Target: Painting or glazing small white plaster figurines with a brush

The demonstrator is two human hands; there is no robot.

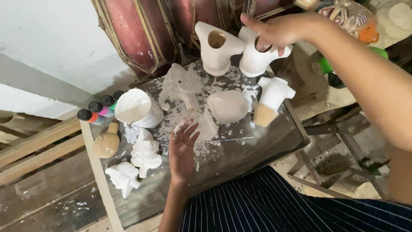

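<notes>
One right hand (274, 31) grips the upright white torso cast (257, 60), neck opening upward.

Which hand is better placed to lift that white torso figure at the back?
The right hand: its fingers already grip the torso figure. The left hand rests far nearer.

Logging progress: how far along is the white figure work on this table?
Done: several white figures stand unpainted, like the torso; white splatter covers the table. In hand: the right hand grips the far white torso piece; the left hand, smeared white, hovers open. Left: the paint bottles stay capped, no colour applied.
</notes>
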